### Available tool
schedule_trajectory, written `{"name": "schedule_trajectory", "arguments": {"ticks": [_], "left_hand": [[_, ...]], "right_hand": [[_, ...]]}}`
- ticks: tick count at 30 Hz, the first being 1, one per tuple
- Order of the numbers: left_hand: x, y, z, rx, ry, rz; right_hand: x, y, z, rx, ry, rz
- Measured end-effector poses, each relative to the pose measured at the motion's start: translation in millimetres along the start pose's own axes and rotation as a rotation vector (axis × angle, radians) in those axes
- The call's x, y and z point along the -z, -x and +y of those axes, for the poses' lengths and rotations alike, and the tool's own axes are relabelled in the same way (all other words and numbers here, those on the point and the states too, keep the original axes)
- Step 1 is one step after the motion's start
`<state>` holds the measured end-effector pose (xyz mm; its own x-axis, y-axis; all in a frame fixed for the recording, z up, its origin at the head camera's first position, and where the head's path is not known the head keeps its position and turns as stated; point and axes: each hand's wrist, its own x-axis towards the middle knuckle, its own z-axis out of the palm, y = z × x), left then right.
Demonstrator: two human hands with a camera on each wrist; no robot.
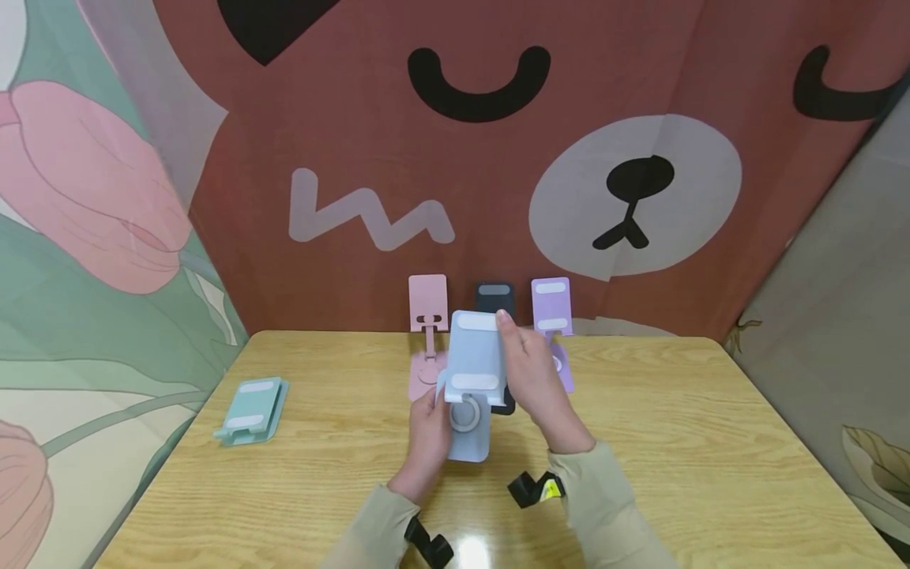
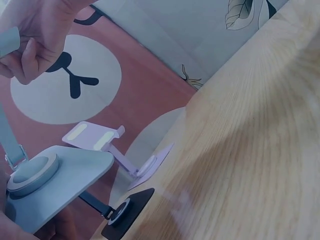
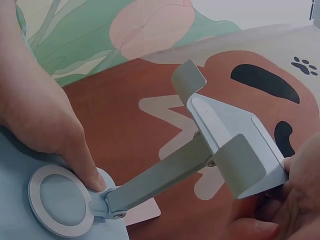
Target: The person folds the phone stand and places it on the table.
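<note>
Left grip (image 1: 429,435) holds the base (image 1: 469,447) of a light-blue phone stand (image 1: 474,359); right grip (image 1: 538,381) holds its plate (image 1: 476,348). A folded mint-green phone stand (image 1: 250,407) lies on the table (image 1: 341,466), left.

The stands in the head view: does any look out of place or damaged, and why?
Only the green stand looks odd: it lies folded on the left of the table, apart from the unfolded pink stand, black stand and purple stand. The left hand and right hand hold the blue stand, also unfolded. No damage shows.
</note>
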<state>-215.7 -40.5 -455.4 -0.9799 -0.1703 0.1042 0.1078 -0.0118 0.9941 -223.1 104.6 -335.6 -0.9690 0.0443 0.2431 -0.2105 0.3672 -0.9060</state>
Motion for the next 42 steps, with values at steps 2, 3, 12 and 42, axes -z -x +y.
{"name": "schedule_trajectory", "arguments": {"ticks": [2,3,12,42], "left_hand": [[0.4,0.0,0.5,-0.002,-0.002,-0.003],[0.5,-0.2,0.2,-0.004,-0.001,-0.004],[0.7,-1.0,0.0,-0.006,-0.005,0.021],[-1.3,-1.8,-2.2,0.025,0.028,0.013]], "right_hand": [[0,-0.1,0,-0.007,0.004,0.0],[-1,-0.3,0,-0.01,0.004,0.001],[-5,1.3,4,-0.029,-0.004,-0.003],[-11,11.8,11,-0.038,-0.036,-0.028]]}}
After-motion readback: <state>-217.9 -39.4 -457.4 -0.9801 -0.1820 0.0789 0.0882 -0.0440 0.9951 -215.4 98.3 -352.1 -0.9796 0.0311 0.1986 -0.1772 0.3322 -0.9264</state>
